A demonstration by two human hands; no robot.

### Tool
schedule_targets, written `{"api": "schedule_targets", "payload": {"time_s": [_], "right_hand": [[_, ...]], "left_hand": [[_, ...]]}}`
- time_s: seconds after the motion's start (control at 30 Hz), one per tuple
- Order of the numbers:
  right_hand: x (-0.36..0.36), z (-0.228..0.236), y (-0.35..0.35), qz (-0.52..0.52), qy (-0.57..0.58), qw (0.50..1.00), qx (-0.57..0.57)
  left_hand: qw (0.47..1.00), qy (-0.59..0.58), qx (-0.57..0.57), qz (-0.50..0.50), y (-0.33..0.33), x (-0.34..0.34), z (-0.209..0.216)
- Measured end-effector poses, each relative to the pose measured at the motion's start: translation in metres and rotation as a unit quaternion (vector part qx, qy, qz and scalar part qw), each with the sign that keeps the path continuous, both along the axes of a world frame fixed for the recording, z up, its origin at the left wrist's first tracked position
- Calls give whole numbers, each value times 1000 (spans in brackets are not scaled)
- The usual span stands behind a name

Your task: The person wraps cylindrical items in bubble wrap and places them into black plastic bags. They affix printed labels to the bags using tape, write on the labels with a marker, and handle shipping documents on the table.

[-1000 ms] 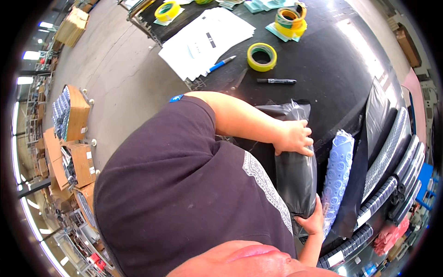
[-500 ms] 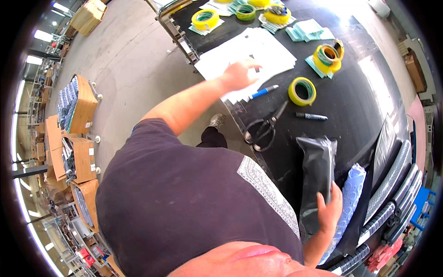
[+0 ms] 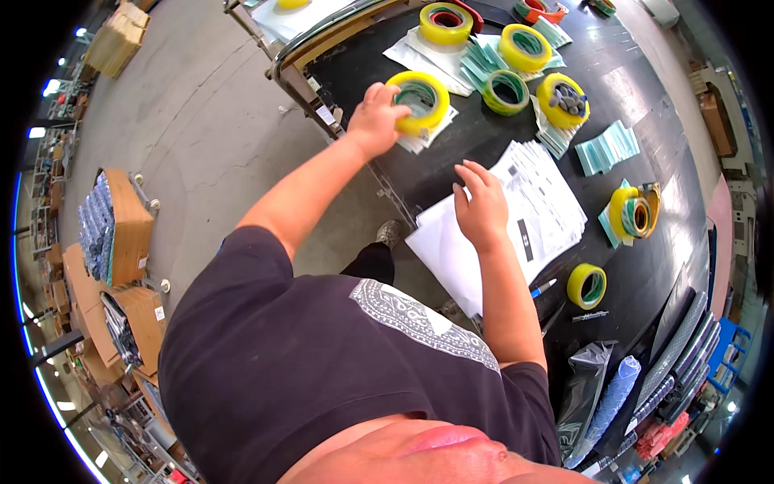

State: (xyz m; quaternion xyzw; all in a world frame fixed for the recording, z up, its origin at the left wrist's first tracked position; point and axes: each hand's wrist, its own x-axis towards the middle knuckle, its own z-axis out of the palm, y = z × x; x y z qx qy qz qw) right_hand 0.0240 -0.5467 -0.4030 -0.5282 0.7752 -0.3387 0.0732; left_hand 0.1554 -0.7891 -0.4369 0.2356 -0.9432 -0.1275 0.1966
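- The left hand (image 3: 377,117) is laid on the near rim of a yellow tape roll (image 3: 418,100), fingers curled over its edge; whether the roll is truly gripped or only touched cannot be told.
- That roll lies flat on a small stack of green-and-white slips (image 3: 425,139), at the near left part of the black table (image 3: 484,153).
- The right hand (image 3: 479,206) is held open with fingers loosely spread, palm down, resting on the stack of white printed sheets (image 3: 516,226) — nothing is pinched in it.
- The sheets are fanned out near the table's front edge, partly overhanging it.
- Further rolls are seen beyond the held one: a yellow roll on white paper (image 3: 445,22), a yellow roll with a green core (image 3: 523,47), a green roll (image 3: 505,91) and a yellow roll with dark small items inside (image 3: 562,98).
- Towards the right, an upright yellow roll (image 3: 633,211) stands beside teal slips (image 3: 606,148), and another yellow roll (image 3: 586,285) lies near a blue pen (image 3: 543,288) and a black marker (image 3: 590,317).
- A dark plastic bag (image 3: 587,387) and a roll of bubble wrap (image 3: 613,395) lie at the lower right — well apart from both hands.
- Cardboard boxes (image 3: 121,234) stand on the concrete floor to the left.
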Motion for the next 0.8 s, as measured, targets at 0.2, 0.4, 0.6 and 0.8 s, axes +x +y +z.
{"api": "schedule_targets", "payload": {"time_s": [0.2,0.4,0.6,0.8], "right_hand": [[-6,-38,-83,-85,32,994,58],[-7,-45,-106,-114,30,989,91],[-7,-43,-112,-119,18,989,83],[-4,-33,-126,-147,-42,985,81]], "left_hand": [[998,41,48,-27,-10,3,4],[988,68,130,-51,-21,9,3],[981,95,154,-66,-31,15,6],[973,116,192,-61,-37,19,7]]}}
